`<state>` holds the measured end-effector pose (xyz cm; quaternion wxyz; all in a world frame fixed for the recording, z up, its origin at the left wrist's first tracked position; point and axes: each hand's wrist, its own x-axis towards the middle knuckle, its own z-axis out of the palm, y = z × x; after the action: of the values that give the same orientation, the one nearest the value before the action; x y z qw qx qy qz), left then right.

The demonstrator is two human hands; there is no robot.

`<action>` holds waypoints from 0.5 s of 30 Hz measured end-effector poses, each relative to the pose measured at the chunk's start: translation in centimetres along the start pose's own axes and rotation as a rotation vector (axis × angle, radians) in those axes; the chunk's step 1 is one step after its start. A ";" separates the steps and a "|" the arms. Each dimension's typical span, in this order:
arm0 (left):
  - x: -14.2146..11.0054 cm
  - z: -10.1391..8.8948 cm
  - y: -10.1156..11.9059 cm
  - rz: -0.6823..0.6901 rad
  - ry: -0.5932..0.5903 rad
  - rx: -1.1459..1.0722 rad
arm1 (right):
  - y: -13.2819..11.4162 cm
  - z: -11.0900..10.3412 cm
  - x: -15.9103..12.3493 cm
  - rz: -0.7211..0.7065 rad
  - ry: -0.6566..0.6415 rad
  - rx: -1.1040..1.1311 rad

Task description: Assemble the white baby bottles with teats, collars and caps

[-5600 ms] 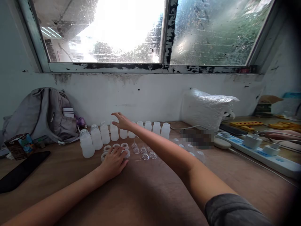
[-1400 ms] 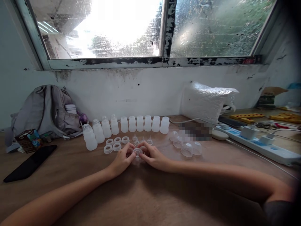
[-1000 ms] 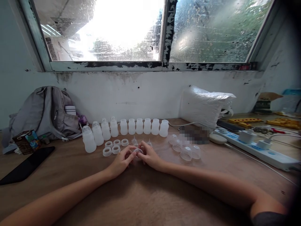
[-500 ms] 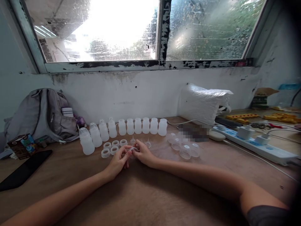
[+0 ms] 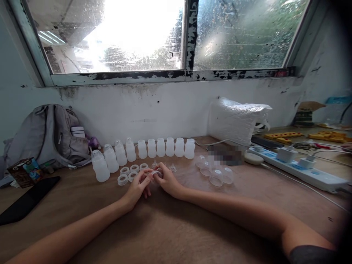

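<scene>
Both hands meet over the middle of the table. My left hand (image 5: 138, 187) and my right hand (image 5: 168, 182) pinch a whitish bottle collar ring (image 5: 157, 172) between their fingertips. The fingers hide much of it, so I cannot see whether a teat sits in it. Just beyond are two clear bottle teats (image 5: 172, 168), one partly behind my right hand. Several white collar rings (image 5: 123, 179) lie left of my left hand. Behind stands a row of open frosted baby bottles (image 5: 160, 148); further left, several bottles with clear caps (image 5: 101, 167) stand in a slanting line.
Clear dome caps (image 5: 216, 178) lie to the right of my hands. Further right are a power strip (image 5: 297, 169) with plugs and cables and a wrapped white package (image 5: 233, 119). On the left are a grey backpack (image 5: 52, 135), a small carton (image 5: 24, 171) and a black phone-like slab (image 5: 30, 200).
The ring between my fingertips has turned a little and shows more of its side. Both hands stay in nearly the same place; the view has shifted slightly.
</scene>
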<state>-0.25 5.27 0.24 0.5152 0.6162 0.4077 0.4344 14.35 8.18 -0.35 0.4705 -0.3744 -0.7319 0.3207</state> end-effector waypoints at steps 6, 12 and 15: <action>0.8 -0.4 -0.6 -0.067 0.164 -0.216 | -0.8 -0.4 -0.6 0.024 -0.138 0.125; 1.1 -0.8 -1.3 -0.078 0.196 -0.285 | -1.2 -0.4 -0.7 -0.029 -0.083 0.030; 1.1 -0.7 -1.1 -0.079 0.197 -0.260 | -1.3 -0.2 -0.6 -0.047 -0.086 -0.099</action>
<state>-0.67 6.62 -0.65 0.5647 0.4821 0.4206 0.5213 14.38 7.04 0.50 0.4267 -0.3659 -0.7750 0.2889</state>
